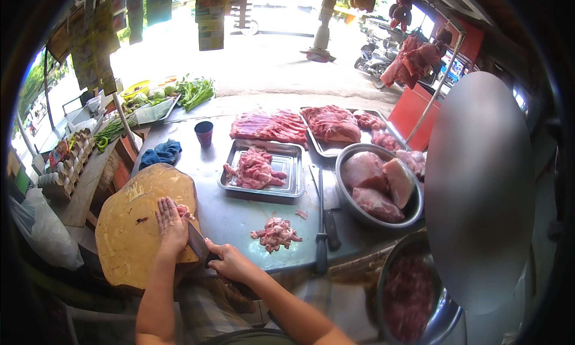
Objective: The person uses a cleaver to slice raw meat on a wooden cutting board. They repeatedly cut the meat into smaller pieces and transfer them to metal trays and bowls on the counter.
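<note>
My left hand (172, 230) lies flat with its fingers stretched out on a round wooden chopping block (123, 231). A small piece of meat (184, 212) shows beside its fingers, partly covered by them. My right hand (230, 262) is wrapped round the handle of a broad-bladed knife (196, 241). The blade stands at the block's right edge, close by my left hand and the meat. On the metal table (230, 225) to the right is a heap of cut meat scraps (276, 234).
A metal tray (291, 165) holds meat pieces; behind it lies a rib slab (268, 126). Right of a sharpening steel (321, 249) and a second knife (332, 231) stands a bowl (346, 195) of large cuts. A blue cloth (160, 153) and cup (204, 134) sit behind the block.
</note>
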Available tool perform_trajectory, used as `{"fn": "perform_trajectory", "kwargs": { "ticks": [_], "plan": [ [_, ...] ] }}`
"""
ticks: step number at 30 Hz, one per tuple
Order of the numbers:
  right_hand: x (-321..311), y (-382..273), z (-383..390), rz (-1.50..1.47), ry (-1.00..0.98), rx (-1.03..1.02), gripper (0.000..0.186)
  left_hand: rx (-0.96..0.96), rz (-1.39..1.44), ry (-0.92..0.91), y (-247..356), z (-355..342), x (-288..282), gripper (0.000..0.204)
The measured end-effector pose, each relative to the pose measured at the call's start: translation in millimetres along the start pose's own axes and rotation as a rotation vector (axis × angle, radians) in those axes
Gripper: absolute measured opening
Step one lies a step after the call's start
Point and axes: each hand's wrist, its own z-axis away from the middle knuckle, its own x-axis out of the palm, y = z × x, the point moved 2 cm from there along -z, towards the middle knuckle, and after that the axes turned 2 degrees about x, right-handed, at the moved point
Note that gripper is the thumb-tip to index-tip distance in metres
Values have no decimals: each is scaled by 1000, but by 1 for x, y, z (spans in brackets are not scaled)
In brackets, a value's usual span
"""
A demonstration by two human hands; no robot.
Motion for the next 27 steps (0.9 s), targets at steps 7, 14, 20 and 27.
{"fn": "perform_trajectory", "kwargs": {
  "ticks": [7, 14, 20, 27],
  "plan": [
    [-15, -20, 47, 69, -57, 60, 66, -7, -70, -81, 17, -5, -9, 86],
    [-26, -38, 111, 12, -147, 217, 67, -37, 68, -196, -26, -11, -19, 84],
    [-42, -44, 146, -92, -116, 289, 68, -228, 45, -20, -76, 28, -64, 72],
    [-28, -52, 85, -175, 170, 89, 64, 659, 168, 184, -1, 62, -69, 39]
  ]
}}
